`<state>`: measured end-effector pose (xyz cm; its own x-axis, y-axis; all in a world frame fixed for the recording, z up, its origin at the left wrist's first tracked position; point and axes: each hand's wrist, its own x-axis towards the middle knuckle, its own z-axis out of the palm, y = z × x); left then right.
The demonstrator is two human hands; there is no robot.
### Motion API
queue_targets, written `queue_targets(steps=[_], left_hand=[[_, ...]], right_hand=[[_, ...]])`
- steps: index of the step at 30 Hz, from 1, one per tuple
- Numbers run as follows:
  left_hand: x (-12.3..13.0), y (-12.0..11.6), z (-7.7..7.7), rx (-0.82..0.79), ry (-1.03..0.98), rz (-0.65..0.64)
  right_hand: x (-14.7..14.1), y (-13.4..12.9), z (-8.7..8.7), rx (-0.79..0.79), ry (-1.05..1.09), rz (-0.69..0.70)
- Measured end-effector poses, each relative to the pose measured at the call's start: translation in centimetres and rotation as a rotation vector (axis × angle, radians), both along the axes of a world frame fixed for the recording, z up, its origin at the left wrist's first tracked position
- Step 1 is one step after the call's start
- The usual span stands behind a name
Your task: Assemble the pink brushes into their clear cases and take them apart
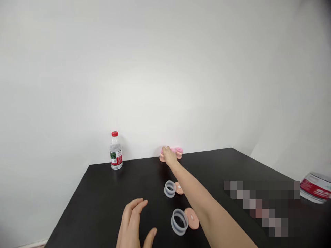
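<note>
My right hand (169, 156) reaches to the back of the black table, its fingers bent over the leftmost pink-bristled round brush (162, 156). A second brush (179, 152) of the same kind stands just right of the hand, and more pink bristles show between them. Most of the grip is hidden behind the hand. In the foreground my left hand (133, 222) is open, thumb apart from the fingers, touching nothing. To its right lie two translucent rings with flared rims, a near one (179, 222) and a farther one (170, 189). Beside them are peach-coloured discs (191, 218) (179, 188) with pale centres.
A water bottle with a red cap (116, 155) stands at the table's back left, near the white wall (165, 75). Another labelled bottle (316, 187) is partly in view at the right edge. A pixelated patch covers part of the table (144, 179) on the right.
</note>
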<state>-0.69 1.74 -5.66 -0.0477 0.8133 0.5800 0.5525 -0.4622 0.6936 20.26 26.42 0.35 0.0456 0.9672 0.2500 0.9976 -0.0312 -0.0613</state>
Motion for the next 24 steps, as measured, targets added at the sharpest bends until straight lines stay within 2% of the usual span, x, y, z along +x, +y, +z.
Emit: queue_targets(steps=[5, 9, 12, 15, 18, 21, 24], left_hand=[[-0.2, -0.2, 0.7, -0.022, -0.005, -0.009], [-0.3, -0.6, 1.3, -0.047, 0.008, -0.032], [-0.5, -0.6, 1.4, -0.053, 0.033, -0.065], [-1.0, -0.4, 1.4, -0.062, 0.100, -0.116], [-1.5, -0.1, 1.4, -0.081, 0.154, -0.149], [-1.6, 0.1, 1.5, -0.105, 0.146, -0.136], [-1.4, 0.0, 1.7, -0.116, 0.107, -0.138]], right_hand=[[0.9, -2.2, 1.9, 0.007, 0.026, 0.150], [2.2, -5.8, 3.2, -0.167, 0.061, 0.424], [2.8, -8.8, 2.9, -0.316, 0.050, 0.583], [2.7, -10.9, 1.7, -0.377, 0.007, 0.606], [2.3, -12.1, 1.1, -0.361, -0.003, 0.589], [1.6, -13.5, 1.8, -0.298, 0.048, 0.597], [0.0, -16.3, 2.8, -0.239, 0.136, 0.644]])
